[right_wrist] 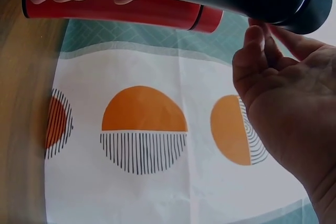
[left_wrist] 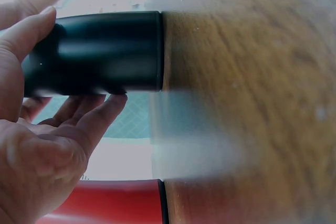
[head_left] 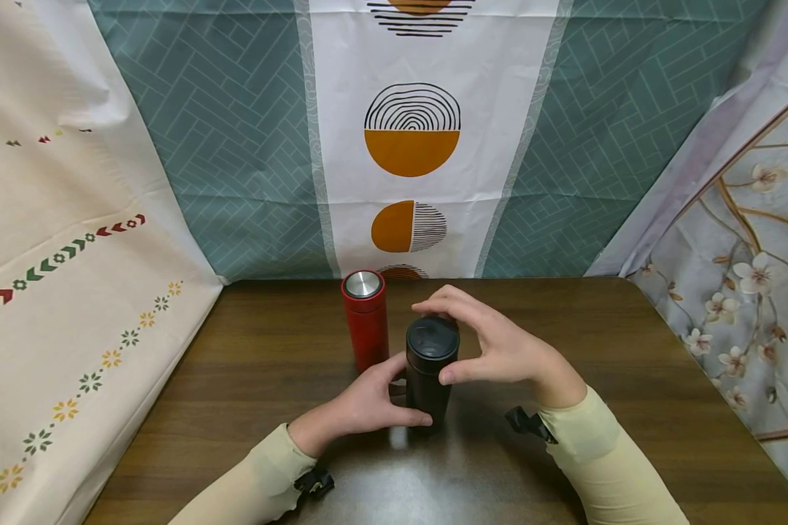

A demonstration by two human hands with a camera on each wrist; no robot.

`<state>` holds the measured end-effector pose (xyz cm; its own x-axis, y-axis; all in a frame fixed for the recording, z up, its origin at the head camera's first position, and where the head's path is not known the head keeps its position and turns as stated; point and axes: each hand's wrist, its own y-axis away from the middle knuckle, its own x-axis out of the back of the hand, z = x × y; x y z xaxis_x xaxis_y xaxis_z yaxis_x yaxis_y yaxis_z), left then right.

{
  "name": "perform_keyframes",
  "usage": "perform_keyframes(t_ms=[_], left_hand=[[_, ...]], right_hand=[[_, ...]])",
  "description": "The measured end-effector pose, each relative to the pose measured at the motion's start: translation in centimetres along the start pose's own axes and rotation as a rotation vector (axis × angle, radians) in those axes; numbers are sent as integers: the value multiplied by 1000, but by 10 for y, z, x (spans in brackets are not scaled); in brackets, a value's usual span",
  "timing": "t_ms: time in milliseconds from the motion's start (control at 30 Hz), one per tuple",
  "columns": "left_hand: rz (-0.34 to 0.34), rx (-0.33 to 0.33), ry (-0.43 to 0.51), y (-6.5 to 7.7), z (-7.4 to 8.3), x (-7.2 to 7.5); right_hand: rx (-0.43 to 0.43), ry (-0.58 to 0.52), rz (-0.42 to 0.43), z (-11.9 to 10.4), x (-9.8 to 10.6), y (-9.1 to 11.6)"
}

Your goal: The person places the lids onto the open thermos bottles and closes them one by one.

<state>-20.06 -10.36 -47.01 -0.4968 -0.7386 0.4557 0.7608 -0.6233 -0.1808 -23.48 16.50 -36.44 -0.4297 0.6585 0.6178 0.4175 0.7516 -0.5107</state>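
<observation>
A black thermos flask (head_left: 428, 390) stands upright on the brown wooden table, its dark lid (head_left: 433, 337) on top. My left hand (head_left: 368, 399) grips its body from the left, thumb in front and fingers behind. In the left wrist view, the fingertips of that hand (left_wrist: 47, 145) touch the flask's side (left_wrist: 105, 51). Around the flask's top, my right hand (head_left: 499, 343) curls from the right, thumb against the neck and fingers behind the lid. The right wrist view shows the bent fingers of this hand (right_wrist: 283, 77) at the lid end; its thumb is hidden there.
A red thermos flask (head_left: 368, 328) with a silver-topped lid stands just behind and left of the black one, close to my left hand. The table (head_left: 269, 328) ends at a patterned curtain (head_left: 236, 146) behind. More cloth hangs at both sides.
</observation>
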Motion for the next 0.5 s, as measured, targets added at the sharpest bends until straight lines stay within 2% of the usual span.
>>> perform_keyframes(t_ms=[167, 500], left_hand=[[3, -3, -7, 0, 1, 0], [5, 2, -10, 0, 3, 0]], right_hand=[[51, -60, -14, 3, 0, 0], [57, -77, -3, 6, -1, -1]])
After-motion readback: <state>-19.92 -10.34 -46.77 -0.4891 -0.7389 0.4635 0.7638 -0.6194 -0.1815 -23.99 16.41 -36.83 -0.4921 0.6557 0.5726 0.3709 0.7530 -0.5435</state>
